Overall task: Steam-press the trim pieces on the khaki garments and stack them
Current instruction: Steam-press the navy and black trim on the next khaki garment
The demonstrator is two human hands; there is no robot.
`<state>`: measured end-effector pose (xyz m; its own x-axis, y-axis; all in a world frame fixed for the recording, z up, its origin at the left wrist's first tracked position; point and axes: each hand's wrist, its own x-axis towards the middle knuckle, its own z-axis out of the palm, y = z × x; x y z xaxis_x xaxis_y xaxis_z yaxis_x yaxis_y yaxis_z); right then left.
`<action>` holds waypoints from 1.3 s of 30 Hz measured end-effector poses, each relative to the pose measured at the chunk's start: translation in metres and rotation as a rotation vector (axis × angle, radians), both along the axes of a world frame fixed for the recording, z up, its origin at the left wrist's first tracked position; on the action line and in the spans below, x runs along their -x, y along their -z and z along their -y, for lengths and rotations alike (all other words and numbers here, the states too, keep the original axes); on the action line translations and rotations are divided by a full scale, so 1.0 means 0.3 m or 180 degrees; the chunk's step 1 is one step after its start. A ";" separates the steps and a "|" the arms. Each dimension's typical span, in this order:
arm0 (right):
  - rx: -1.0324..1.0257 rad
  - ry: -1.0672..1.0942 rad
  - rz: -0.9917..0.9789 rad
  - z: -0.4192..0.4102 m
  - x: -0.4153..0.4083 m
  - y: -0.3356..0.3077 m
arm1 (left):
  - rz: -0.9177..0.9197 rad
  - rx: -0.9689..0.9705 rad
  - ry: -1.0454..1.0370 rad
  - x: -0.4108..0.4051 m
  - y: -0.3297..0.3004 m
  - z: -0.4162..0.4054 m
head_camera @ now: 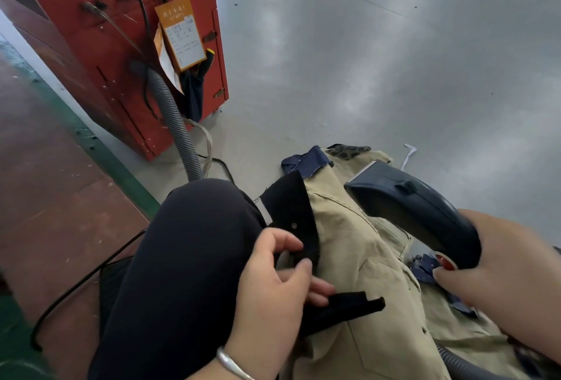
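A khaki garment (355, 246) lies across my lap and the floor, with a black trim piece (291, 209) along its left edge. My left hand (273, 282) pinches the lower part of that black trim between thumb and fingers; another black strip (343, 306) sticks out below the fingers. My right hand (498, 270) grips the handle of a dark blue steam iron (413, 206), held tilted above the khaki cloth, thumb near its red button (445, 262). More khaki pieces with navy trim (306, 161) lie beyond on the floor.
A red cabinet (127, 30) with an orange tag and a grey ribbed hose (176, 124) stands at the left. Black cables trail over the reddish floor. My knee in dark trousers (188, 243) fills the lower left. Grey floor (394, 61) stretches ahead.
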<state>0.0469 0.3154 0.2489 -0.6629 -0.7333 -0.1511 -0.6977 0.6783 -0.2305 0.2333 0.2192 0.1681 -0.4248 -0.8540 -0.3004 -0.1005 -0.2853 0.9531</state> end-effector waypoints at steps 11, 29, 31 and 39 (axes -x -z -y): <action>-0.0342 -0.0179 0.0051 -0.011 -0.056 -0.043 | 0.2473 0.3411 0.1880 -0.054 0.047 -0.125; -0.1232 -0.0782 -0.0014 0.278 -0.119 0.019 | 0.3063 0.3462 0.2389 -0.018 0.047 -0.126; -0.1108 -0.0761 0.0144 0.352 -0.087 0.028 | 0.3090 0.3464 0.2420 -0.023 0.039 -0.123; -0.0345 -0.0186 0.0881 0.331 0.027 -0.062 | 0.3068 0.3656 0.2266 -0.009 0.042 -0.096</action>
